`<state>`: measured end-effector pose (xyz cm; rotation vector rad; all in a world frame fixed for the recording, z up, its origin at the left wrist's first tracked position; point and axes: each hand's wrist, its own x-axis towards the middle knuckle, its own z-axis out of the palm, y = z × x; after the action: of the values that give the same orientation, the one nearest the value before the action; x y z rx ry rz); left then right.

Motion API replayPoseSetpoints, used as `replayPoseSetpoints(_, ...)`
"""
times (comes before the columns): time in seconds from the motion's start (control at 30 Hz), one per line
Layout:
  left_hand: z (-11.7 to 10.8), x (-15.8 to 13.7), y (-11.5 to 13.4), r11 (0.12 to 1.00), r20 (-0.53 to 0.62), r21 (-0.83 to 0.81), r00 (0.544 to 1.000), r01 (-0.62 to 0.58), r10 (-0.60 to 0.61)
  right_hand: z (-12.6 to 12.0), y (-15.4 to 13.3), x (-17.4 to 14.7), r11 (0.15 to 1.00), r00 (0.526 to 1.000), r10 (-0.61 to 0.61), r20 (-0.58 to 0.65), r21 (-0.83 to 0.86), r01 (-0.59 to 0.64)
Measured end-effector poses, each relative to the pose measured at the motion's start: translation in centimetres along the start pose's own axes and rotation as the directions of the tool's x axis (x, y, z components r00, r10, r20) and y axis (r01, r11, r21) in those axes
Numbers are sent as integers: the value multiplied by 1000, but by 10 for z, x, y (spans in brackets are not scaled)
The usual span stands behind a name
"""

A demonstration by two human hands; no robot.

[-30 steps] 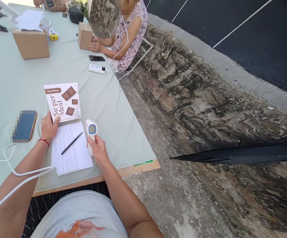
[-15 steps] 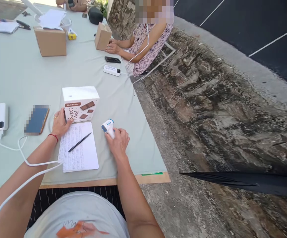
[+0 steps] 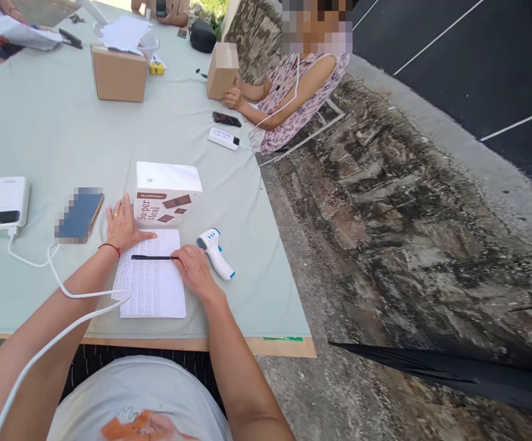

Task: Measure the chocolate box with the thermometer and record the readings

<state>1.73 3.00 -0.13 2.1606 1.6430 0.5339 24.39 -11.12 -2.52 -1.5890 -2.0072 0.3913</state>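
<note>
My left hand lies flat with fingers spread, its thumb across the top of a sheet of paper filled with handwriting on its left part. Just beyond it stands an upright white and brown "Super Meal" box. My right hand pinches one end of a black pen, which lies level over the paper. To the right of that hand, a white and blue infrared thermometer rests on its side on the cloth.
A white power bank and a phone lie at left, with a white cable crossing my left forearm. Farther back are a cardboard box, a black phone and another power bank. A co-worker holds a smaller carton.
My right hand has let go of the thermometer, moved left and taken hold of the pen. My left hand has come off the box and spread out. The co-worker's carton is tilted differently.
</note>
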Motion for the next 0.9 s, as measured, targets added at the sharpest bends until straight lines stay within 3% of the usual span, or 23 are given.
replayPoseSetpoints(0.1,0,-1,3,1000,12,-10,1000,12,-12,-7,3,1,954,970,171,-175,275,-118)
replayPoseSetpoints(0.2,0,-1,3,1000,23,-18,1000,-9,10,-1,-6,19,747,840,449,-303,644,-167)
replayPoseSetpoints(0.27,0,0,2,1000,20,-19,1000,-15,15,8,-16,37,596,798,542,-263,790,-144)
replayPoseSetpoints(0.37,0,1,-1,999,6,-27,999,-31,32,22,-29,60,497,763,622,-176,842,-211)
replayPoseSetpoints(0.5,0,1,-1,999,33,-27,999,-39,40,33,-32,69,507,716,681,-154,804,-310)
replayPoseSetpoints(0.7,3,1,-2,998,34,-58,999,-30,32,36,-26,62,592,770,619,-152,736,-330)
replayPoseSetpoints(0.9,4,-1,1,997,40,-68,999,-29,32,41,-25,60,634,769,616,-172,688,-354)
